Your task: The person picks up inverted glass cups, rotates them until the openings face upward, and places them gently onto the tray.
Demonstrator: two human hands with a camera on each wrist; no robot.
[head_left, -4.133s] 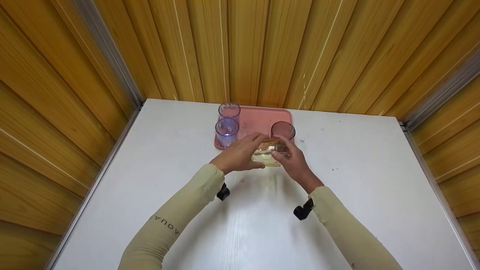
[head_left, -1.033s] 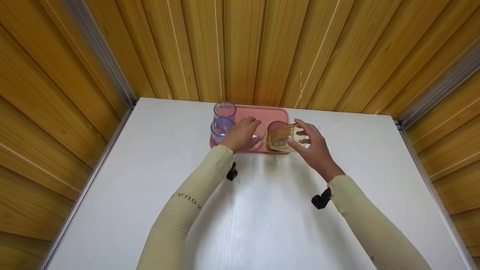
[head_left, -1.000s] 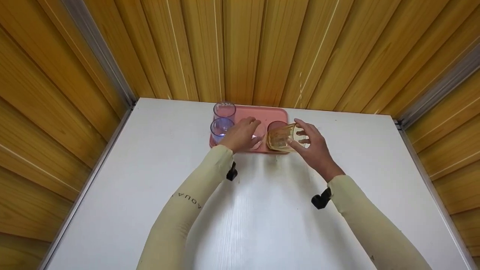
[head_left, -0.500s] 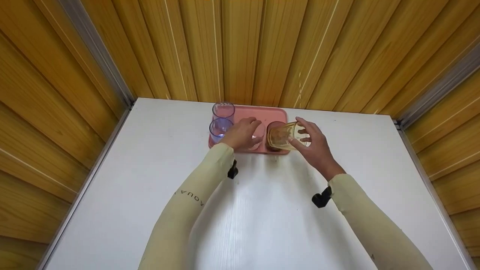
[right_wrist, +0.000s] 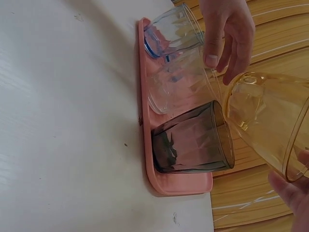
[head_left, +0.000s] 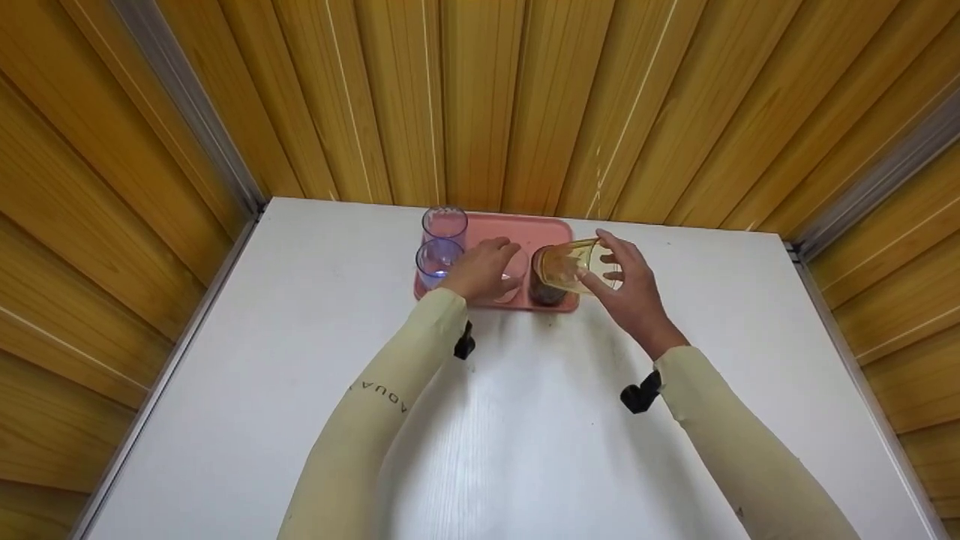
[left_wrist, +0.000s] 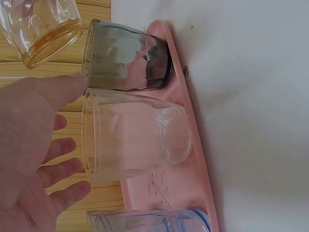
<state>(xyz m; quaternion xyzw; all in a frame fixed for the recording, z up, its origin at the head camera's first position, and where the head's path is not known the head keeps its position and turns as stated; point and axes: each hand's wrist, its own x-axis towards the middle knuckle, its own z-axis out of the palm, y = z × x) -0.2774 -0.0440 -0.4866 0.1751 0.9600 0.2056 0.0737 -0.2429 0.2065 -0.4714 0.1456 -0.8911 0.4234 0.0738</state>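
My right hand (head_left: pixel 634 289) grips an amber glass tumbler (head_left: pixel 564 268) near its rim, thumb on one side and fingers on the other. The tumbler is tilted, base towards the left, overlapping the smoky grey tumbler (right_wrist: pixel 190 140) in the head view. My left hand (head_left: pixel 480 271) hovers at the rim of a clear tumbler (left_wrist: pixel 137 137), fingers loosely spread and nothing between them. In the left wrist view its thumb tip lies right by the grey tumbler's rim. Clear and grey tumblers stand side by side along the near edge of a pink tray (head_left: pixel 517 225).
On the tray's left side stand a blue tumbler (head_left: pixel 438 262) and, behind it, a pale purple tumbler (head_left: pixel 445 223). The tray sits at the far edge of the white table (head_left: pixel 480 442), before a wood-slat wall (head_left: pixel 480 97).
Both hands were at the amber tumbler before the tray; now only my right hand holds it, farther right. A clear tumbler shows on the tray. Lately the amber one has risen slightly.
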